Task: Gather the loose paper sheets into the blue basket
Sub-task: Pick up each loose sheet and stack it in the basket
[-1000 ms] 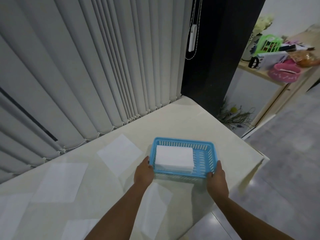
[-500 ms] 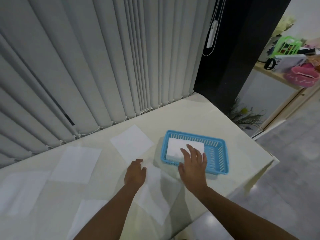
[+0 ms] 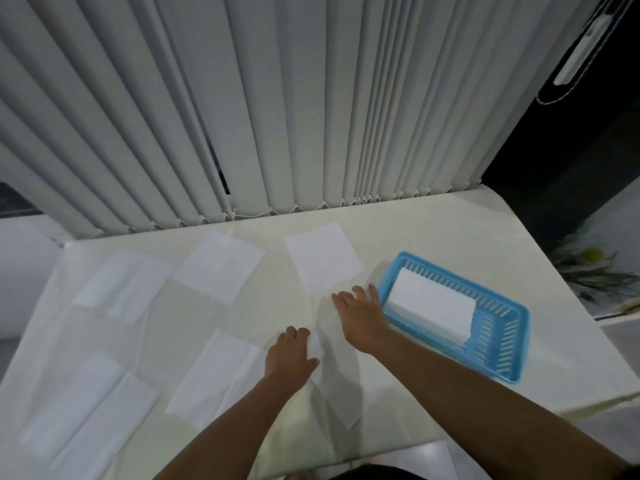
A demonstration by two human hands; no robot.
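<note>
The blue basket sits on the right part of the cream table and holds a white stack of paper. Several loose white sheets lie on the table: one near the front under both hands, one behind it, one at the centre back and others to the left. My right hand lies flat with spread fingers on the top of the front sheet, just left of the basket. My left hand rests on that sheet's left edge with its fingers bent.
Vertical blinds hang along the table's far edge. The table's right edge drops to the floor, where a plant stands. More sheets lie at the front left and far left.
The view has swung left. My right hand has left the basket's paper stack and moved left onto the front loose sheet. My left hand stays at that sheet's left edge.
</note>
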